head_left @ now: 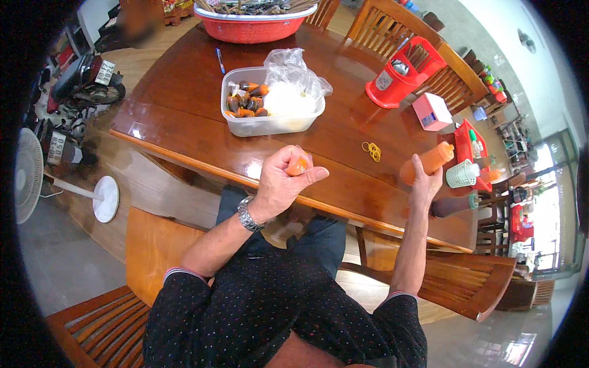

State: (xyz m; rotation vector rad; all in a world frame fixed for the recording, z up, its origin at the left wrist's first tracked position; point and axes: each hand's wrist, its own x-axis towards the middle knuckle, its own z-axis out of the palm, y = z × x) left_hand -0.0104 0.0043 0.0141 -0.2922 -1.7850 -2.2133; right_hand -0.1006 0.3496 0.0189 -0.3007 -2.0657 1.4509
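Mid-frame, I see the left hand (277, 179), its grip closed round an orange packet (298, 166); at right, the right hand (424, 182) grasps a bottle (437, 157). Upper centre, a tub (275, 127) holds several filled packets (248, 102), plus clear bags (287, 99) apparently left.

Across a glossy wooden worktop (184, 98), a person's left hand (276, 178) holds a small orange bundle (298, 166) — the right hand (424, 185) grips an orange squeeze bottle (437, 157). Farther back, a translucent tub (270, 126) contains dark-and-orange bundles (248, 101) — yellow rubber bands (372, 151) lie rightward.
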